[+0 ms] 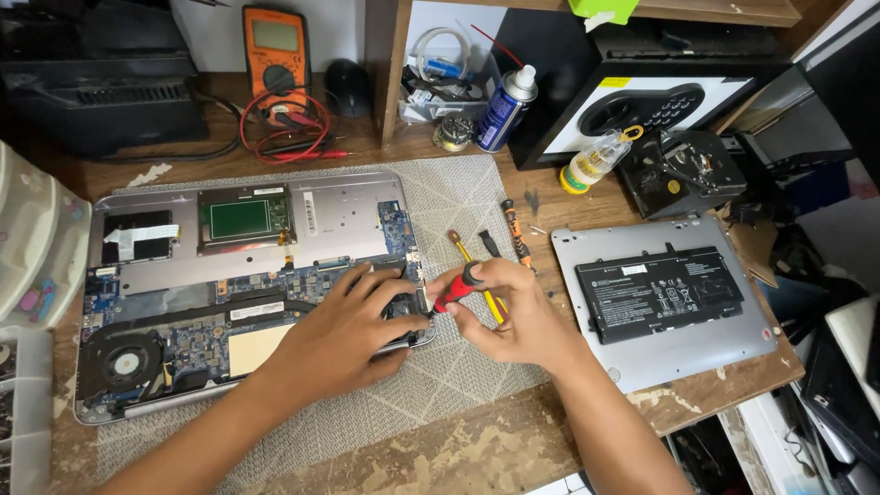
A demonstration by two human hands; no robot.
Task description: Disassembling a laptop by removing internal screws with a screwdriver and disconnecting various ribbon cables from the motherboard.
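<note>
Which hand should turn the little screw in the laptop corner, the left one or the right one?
Probably the right hand: it already grips the red screwdriver, whose tip points at the corner of the open laptop. The left hand lies flat on the board, steadying it.

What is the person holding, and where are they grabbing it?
The right hand holds a small screwdriver by its red-and-black handle. The left hand holds nothing; it rests on the opened laptop.

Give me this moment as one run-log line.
left hand: flat on open laptop | right hand: grips red screwdriver, tip at laptop's right edge | battery: out, on removed cover
</note>
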